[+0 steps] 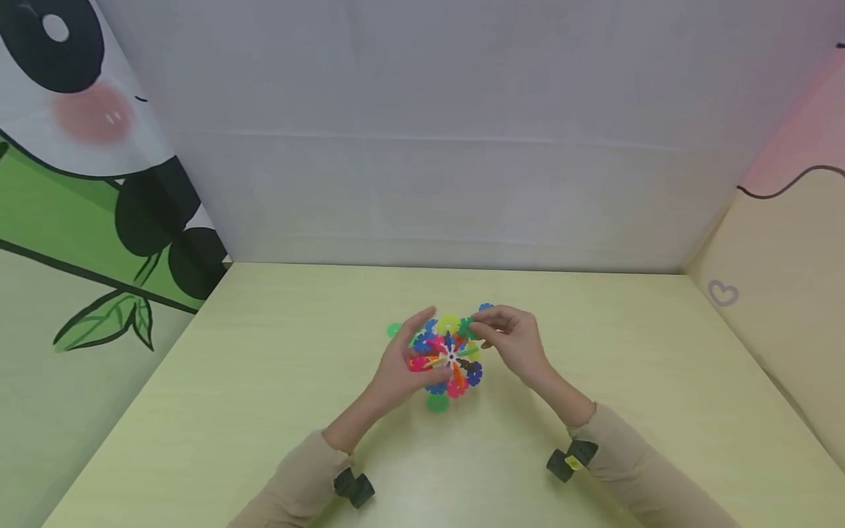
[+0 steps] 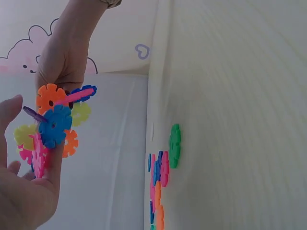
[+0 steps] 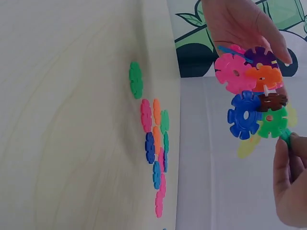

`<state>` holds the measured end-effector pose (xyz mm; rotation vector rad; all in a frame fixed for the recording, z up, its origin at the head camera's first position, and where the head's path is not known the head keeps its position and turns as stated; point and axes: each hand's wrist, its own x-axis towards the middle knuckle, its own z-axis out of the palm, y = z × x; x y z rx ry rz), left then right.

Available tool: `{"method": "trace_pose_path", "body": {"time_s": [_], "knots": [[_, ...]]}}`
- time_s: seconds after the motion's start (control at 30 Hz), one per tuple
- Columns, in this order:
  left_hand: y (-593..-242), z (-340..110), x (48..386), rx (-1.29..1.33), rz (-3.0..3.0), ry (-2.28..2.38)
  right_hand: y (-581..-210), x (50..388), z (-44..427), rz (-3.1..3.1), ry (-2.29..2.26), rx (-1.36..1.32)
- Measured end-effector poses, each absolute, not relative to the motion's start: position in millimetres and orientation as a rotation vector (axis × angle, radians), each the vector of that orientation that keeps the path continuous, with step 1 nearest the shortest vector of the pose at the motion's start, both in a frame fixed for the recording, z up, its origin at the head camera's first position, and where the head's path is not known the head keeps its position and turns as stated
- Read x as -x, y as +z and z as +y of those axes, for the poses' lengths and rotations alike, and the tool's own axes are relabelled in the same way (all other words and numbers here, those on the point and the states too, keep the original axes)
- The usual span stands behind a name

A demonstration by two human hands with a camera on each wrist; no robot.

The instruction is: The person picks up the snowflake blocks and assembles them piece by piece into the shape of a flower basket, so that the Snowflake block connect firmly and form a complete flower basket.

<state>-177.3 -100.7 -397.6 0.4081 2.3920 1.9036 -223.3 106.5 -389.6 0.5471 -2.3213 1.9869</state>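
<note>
A many-coloured cluster of joined notched discs (image 1: 451, 357) is held above the table by the left hand (image 1: 398, 370), its thumb and fingers around the left side. At the cluster's upper right, the right hand (image 1: 518, 345) pinches a green disc (image 1: 467, 328) between thumb and fingertips. The right wrist view shows that green piece (image 3: 286, 137) touching the edge of a lighter green disc (image 3: 273, 121) in the cluster. Pink, blue and orange discs of the cluster (image 2: 55, 125) face the left wrist view, where the left hand (image 2: 24, 196) partly curls beneath them.
Loose discs lie on the pale table (image 1: 198, 381), partly hidden behind the hands in the head view. A green disc (image 3: 136, 80) lies nearer than a group of pink (image 3: 146, 115), orange and blue ones. A grey-white wall (image 1: 429, 191) stands behind, with printed side panels.
</note>
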Motion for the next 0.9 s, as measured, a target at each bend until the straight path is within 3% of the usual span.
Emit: {"method": "trace_pose_path", "body": {"time_s": [0.23,0.43,0.67,0.9], "knots": [[-401.1,-99.2,182.4,-0.502,2.277,1.913,-390.3,230.5,109.7,-2.353,2.026,-0.629],[-404.5,-102.2,189.2,-0.301,2.300,1.974,-388.3,243.5,118.6,-2.464,1.961,-0.690],[-403.2,-120.5,197.5,-0.078,2.325,2.051,-410.5,285.8,130.5,-2.731,1.753,-0.628],[-401.6,-128.4,194.8,-0.026,2.381,1.972,-445.2,326.6,120.4,-2.999,1.498,-0.644]]}}
